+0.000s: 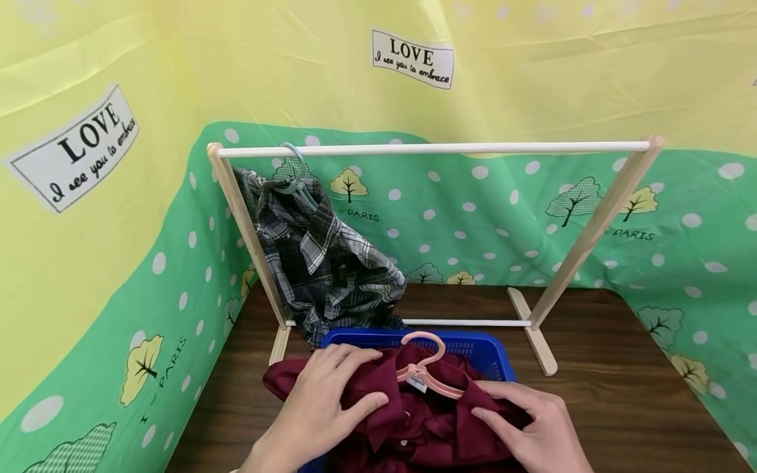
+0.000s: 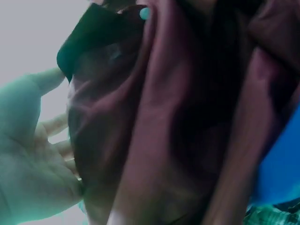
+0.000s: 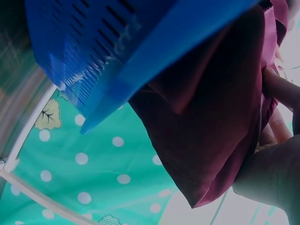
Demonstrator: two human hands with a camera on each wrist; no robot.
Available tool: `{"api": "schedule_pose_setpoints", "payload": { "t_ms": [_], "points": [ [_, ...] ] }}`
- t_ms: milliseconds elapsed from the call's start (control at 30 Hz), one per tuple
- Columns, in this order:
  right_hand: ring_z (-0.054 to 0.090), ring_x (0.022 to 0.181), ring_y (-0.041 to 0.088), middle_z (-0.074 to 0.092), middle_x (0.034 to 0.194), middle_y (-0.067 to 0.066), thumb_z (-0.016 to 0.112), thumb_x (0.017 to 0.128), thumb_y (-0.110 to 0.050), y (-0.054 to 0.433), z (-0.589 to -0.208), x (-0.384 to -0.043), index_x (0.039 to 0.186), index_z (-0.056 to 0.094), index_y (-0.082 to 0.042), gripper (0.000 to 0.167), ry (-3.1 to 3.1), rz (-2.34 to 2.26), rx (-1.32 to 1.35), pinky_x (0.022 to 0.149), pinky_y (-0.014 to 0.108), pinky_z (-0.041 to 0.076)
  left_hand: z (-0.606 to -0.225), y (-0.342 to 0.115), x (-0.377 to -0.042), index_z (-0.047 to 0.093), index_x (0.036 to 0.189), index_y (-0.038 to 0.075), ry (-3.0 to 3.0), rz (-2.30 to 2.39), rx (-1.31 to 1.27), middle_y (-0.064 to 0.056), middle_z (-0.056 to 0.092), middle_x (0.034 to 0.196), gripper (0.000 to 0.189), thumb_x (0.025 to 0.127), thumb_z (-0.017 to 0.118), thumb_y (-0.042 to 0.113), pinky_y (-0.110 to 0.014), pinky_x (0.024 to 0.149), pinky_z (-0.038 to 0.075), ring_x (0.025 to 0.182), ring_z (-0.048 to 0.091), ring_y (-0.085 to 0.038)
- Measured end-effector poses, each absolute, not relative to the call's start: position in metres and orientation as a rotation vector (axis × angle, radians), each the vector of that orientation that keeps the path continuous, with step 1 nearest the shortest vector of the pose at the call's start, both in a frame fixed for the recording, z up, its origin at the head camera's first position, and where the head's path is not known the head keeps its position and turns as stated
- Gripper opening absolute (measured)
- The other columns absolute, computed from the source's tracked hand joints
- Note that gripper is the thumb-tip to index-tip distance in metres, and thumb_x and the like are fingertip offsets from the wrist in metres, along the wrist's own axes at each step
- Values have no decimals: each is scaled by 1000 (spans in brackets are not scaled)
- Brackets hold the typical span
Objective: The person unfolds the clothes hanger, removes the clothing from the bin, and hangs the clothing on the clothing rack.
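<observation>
A maroon button-up shirt [image 1: 432, 443] lies bunched over the blue basket [image 1: 495, 355], collar facing up. Inside its collar sits a pink hanger [image 1: 416, 371], the hook standing out at the neck. My left hand [image 1: 328, 397] holds the shirt at its left shoulder, thumb by the collar. On the other side, my right hand [image 1: 537, 420] pinches the cloth near the right collar point between thumb and fingers. In the left wrist view the shirt [image 2: 159, 108] hangs in folds beside my hand [image 2: 33, 136]. Cloth partly hides the fingers in the right wrist view.
Behind the basket stands a wooden rack with a white top rail [image 1: 437, 149]. A dark plaid shirt [image 1: 331, 263] hangs at its left end on a light blue hanger [image 1: 301, 190]. The rack's right foot [image 1: 535, 335] rests on the brown table [image 1: 627, 407]. Printed cloth surrounds the table.
</observation>
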State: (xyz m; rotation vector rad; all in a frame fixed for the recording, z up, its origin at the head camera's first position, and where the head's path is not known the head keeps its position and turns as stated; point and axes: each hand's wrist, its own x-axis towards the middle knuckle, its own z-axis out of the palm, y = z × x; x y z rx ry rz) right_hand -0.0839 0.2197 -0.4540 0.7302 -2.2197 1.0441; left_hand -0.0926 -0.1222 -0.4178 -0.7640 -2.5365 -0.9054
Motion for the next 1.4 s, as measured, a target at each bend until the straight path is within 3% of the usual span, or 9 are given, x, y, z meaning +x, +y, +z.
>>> {"api": "schedule_pose_setpoints", "payload": {
  "t_ms": [300, 500, 800, 1067, 1133, 1300, 1400],
  "points": [
    [74, 104, -6, 83, 110, -6, 100, 63, 9, 220, -450, -82, 118, 85, -19, 64, -2245, 1065, 739, 90, 10, 54, -428, -119, -97, 77, 118, 22, -2478, -999, -849, 13, 77, 114, 29, 94, 90, 31, -35, 88, 63, 104, 74, -6],
    [74, 111, -4, 82, 122, -6, 97, 69, 10, 217, -446, -80, 130, 82, -17, 68, -2272, 1080, 741, 93, 10, 54, -429, -118, -98, 77, 116, 20, -2418, -1026, -871, 10, 78, 111, 30, 91, 94, 22, -33, 85, 63, 101, 75, -7],
    [78, 107, 3, 84, 117, -1, 99, 70, 5, 212, -446, -86, 125, 84, -15, 60, -2222, 1057, 862, 92, 13, 57, -427, -116, -98, 76, 116, 21, -2416, -1034, -881, 10, 79, 106, 35, 88, 96, 17, -31, 83, 62, 97, 75, -6],
    [80, 101, 12, 84, 114, -1, 95, 90, -25, 216, -449, -88, 125, 84, -18, 37, -2223, 913, 870, 94, 12, 55, -428, -118, -98, 76, 115, 21, -2382, -1053, -871, 10, 79, 102, 38, 85, 98, 18, -28, 79, 60, 92, 73, -3],
    [79, 102, 11, 83, 115, -3, 96, 88, -22, 218, -447, -87, 127, 84, -19, 40, -2242, 899, 857, 95, 12, 54, -427, -119, -98, 76, 116, 21, -2374, -1056, -872, 10, 79, 104, 38, 85, 99, 18, -28, 80, 61, 94, 73, -5],
    [75, 109, 5, 81, 122, -8, 92, 81, 5, 221, -437, -81, 134, 81, -21, 60, -2334, 971, 827, 98, 11, 51, -425, -119, -98, 77, 116, 21, -2393, -1096, -867, 10, 80, 107, 35, 88, 97, 19, -30, 82, 62, 96, 74, -6],
    [75, 105, 5, 81, 119, -10, 86, 89, 5, 222, -437, -81, 131, 83, -21, 49, -2311, 1036, 867, 96, 12, 52, -424, -120, -98, 77, 115, 22, -2398, -1130, -858, 10, 79, 106, 34, 88, 97, 19, -29, 82, 62, 95, 73, -4]
  ]
}}
